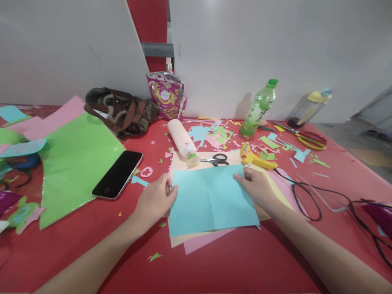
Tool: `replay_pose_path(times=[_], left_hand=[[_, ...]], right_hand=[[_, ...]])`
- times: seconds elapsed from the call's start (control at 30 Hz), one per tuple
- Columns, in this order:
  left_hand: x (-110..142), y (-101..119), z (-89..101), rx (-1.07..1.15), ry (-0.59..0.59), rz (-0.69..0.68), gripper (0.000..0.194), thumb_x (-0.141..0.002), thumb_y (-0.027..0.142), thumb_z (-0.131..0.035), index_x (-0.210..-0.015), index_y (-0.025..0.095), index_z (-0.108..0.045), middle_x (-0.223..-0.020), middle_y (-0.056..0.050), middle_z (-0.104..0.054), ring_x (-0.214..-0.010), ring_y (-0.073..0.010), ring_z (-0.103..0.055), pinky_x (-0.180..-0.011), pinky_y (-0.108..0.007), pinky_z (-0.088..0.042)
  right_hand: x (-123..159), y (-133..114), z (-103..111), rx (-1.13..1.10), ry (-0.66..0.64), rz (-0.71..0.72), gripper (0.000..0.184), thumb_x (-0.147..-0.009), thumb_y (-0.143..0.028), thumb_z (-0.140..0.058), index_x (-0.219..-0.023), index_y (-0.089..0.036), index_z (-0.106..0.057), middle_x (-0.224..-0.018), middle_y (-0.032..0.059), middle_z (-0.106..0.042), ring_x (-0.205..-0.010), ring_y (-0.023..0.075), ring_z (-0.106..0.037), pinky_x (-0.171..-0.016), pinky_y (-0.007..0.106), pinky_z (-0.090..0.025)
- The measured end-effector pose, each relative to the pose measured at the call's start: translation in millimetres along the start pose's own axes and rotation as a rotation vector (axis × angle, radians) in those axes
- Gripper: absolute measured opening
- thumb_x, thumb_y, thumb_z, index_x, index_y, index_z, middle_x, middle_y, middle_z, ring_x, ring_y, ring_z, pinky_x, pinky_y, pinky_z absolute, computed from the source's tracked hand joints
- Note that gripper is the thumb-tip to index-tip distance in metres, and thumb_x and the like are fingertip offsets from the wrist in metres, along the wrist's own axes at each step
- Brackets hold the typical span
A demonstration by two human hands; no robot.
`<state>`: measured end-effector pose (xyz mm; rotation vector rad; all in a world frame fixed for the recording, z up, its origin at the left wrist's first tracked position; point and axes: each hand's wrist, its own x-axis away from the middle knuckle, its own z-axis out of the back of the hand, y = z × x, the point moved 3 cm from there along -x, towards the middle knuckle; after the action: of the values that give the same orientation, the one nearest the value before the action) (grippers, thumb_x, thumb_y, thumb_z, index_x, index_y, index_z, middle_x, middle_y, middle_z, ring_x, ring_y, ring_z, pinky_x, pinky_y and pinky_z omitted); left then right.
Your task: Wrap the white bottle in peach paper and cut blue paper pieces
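Observation:
A sheet of light blue paper (211, 200) with a faint crease down its middle lies in front of me over cream and pink sheets (203, 241). At its left edge, my left hand (157, 196) has curled fingers and a thumb on the paper. My right hand (255, 185) grips the upper right edge, some fingers hidden. Just beyond the sheet are small black-handled scissors (218, 159), a white glue bottle (182, 139) with a green and clear tip, and a yellow glue gun (255, 158).
A black-screened phone (118, 174) rests on a green sheet (73, 163) at left. Behind stand a bag (122, 112), a purple snack packet (167, 96) and a green bottle (260, 108). Large scissors (306, 136), paper scraps (214, 136) and a black cord (321, 190) lie on the red table (128, 261).

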<state>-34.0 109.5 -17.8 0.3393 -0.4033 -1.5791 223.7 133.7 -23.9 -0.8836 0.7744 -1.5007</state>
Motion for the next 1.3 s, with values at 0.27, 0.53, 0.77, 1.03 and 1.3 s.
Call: replay_pose_path(times=[0.27,0.53,0.77,1.03,1.3], left_hand=[[18.9,25.1,-30.4,-0.227,0.068,-0.58,0.04,-0.081,0.028,-0.036,-0.116,0.009,-0.039,-0.119,-0.015,-0.047,-0.112,-0.0253,-0.039,-0.094,-0.041,-0.029],[12.4,26.5,-39.2,-0.272,-0.141,-0.575,0.051,-0.081,0.037,-0.034,-0.12,0.004,-0.038,-0.133,-0.016,-0.032,-0.124,-0.0266,-0.024,-0.101,-0.041,-0.023],[10.1,29.8,-38.6,-0.27,-0.133,-0.574,0.049,-0.082,0.037,-0.034,-0.119,0.005,-0.041,-0.133,-0.017,-0.032,-0.122,-0.0275,-0.028,-0.099,-0.042,-0.025],[12.2,27.2,-42.6,-0.267,-0.118,-0.575,0.048,-0.085,0.036,-0.03,-0.122,0.007,-0.036,-0.135,-0.015,-0.028,-0.124,-0.0256,-0.024,-0.1,-0.041,-0.024],[12.3,30.8,-41.7,-0.303,-0.129,-0.566,0.047,-0.084,0.036,-0.03,-0.118,0.006,-0.041,-0.134,-0.017,-0.029,-0.124,-0.0269,-0.023,-0.101,-0.04,-0.022]], right_hand=[[3.1,-11.8,-18.2,0.341,-0.085,0.124,0.02,-0.07,-0.034,-0.05,-0.082,-0.018,-0.051,-0.058,-0.0029,-0.053,-0.054,0.0133,-0.049,-0.052,0.024,-0.036],[-3.3,-9.9,-19.3,0.325,0.04,0.216,0.026,-0.077,-0.025,-0.04,-0.102,-0.017,-0.043,-0.059,-0.0032,-0.052,-0.054,0.0132,-0.05,-0.055,0.023,-0.037],[-1.7,-9.1,-27.3,0.654,-0.008,0.22,0.023,-0.081,-0.02,-0.028,-0.098,-0.016,-0.043,-0.053,-0.0015,-0.049,-0.05,0.0168,-0.049,-0.049,0.023,-0.03],[-2.9,-9.5,-28.2,0.784,-0.04,0.201,0.018,-0.081,-0.021,-0.03,-0.093,-0.017,-0.043,-0.057,0.0015,-0.056,-0.051,0.0171,-0.052,-0.045,0.022,-0.023],[-1.4,-7.4,-31.4,0.948,-0.086,0.196,0.02,-0.085,-0.021,-0.023,-0.094,-0.018,-0.041,-0.061,0.0045,-0.062,-0.05,0.0178,-0.054,-0.044,0.023,-0.018]])
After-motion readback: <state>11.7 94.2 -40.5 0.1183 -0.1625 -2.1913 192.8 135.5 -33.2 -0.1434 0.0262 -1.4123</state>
